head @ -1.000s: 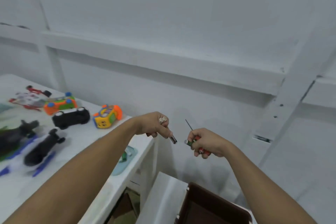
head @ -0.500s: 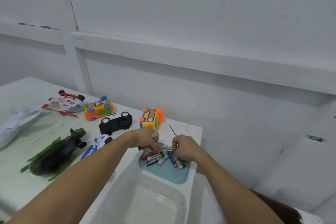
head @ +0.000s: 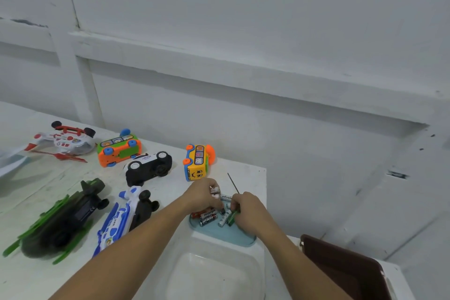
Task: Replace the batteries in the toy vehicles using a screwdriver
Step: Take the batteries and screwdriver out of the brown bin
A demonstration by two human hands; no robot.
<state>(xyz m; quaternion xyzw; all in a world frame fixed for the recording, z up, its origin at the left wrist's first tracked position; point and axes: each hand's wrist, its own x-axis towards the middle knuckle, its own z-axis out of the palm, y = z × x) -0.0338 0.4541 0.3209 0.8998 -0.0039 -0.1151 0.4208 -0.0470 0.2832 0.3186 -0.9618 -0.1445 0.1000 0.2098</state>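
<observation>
Right hand (head: 248,209) fist-grips thin-shafted, green-handled screwdriver (head: 233,185); left hand (head: 203,196) curled over cylindrical batteries (head: 208,218) in smooth teal tray (head: 226,238), pinch unclear.

One wide-angle camera rides on my head, facing forward and down. It looks from close above at the tabletop (head: 29,197), my left hand (head: 203,196) and right hand (head: 247,210) meeting near centre, the wall (head: 243,19) filling the upper half.

Both bare forearms extend forward from the lower frame and converge, with the hands just beside each other. Left hand (head: 203,196) is palm down, fingers curled round small batteries (head: 214,190). Right hand (head: 247,207) grips a screwdriver (head: 234,216), knuckles uppermost.
</observation>
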